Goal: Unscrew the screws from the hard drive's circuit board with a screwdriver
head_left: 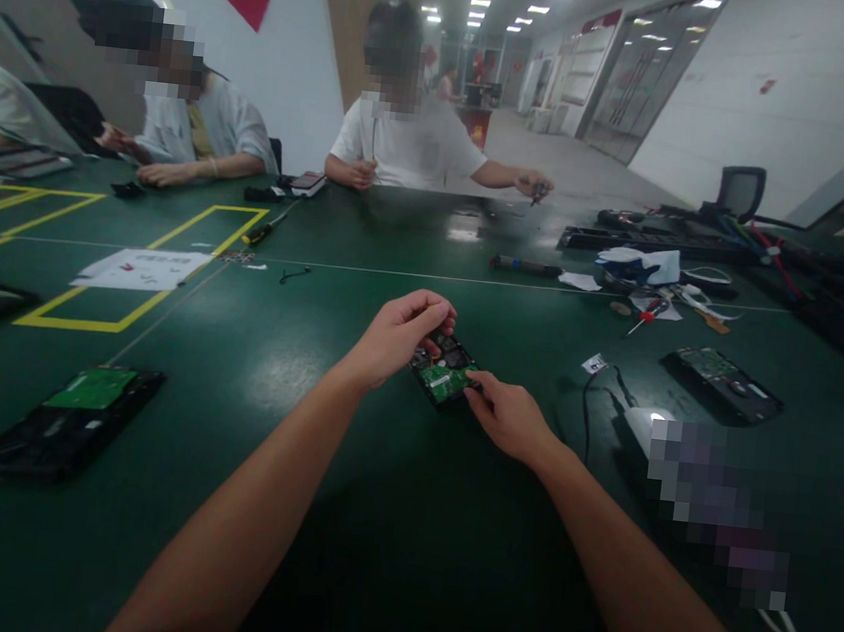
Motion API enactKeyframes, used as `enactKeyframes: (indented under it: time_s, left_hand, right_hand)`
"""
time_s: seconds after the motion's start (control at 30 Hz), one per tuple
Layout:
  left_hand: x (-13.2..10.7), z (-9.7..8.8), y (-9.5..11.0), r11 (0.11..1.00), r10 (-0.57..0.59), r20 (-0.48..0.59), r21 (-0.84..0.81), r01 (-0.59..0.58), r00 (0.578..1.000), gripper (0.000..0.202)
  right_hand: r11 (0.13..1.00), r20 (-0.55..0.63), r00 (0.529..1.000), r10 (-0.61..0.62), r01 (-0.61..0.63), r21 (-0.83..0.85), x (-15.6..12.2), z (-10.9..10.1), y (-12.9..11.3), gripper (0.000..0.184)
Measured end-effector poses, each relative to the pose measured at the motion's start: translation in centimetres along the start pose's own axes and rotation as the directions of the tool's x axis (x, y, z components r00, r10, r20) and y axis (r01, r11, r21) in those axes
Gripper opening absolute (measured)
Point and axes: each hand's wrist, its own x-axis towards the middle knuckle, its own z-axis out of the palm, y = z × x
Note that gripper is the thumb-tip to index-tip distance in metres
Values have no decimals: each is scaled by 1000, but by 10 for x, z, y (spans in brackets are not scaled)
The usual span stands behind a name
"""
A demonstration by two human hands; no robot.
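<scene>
A black hard drive [448, 380] with a green circuit board lies on the green table in front of me, turned at a slant. My right hand [508, 415] grips its right edge, thumb and fingers pressed together at the corner. Over its far left side is my left hand [409, 333], fingers curled and thumb against them. Whatever may be between those fingertips is hidden. The left hand and wrist cover part of the drive.
Similar drives lie at the left [92, 388] and right [730, 384]. A cable [590, 414] runs near my right hand. Farther off are a screwdriver [525, 266], white gloves [645, 266] and a paper sheet [141, 268]. Several people sit across the table.
</scene>
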Motion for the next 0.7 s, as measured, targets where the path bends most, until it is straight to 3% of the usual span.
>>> enactKeyframes:
  time_s: [0.7]
  left_hand:
    - [1,1,-3,1000,-1,22,9,1,1000,27]
  right_hand:
    - [1000,-13,1000,3,-3,12,0,1,1,37]
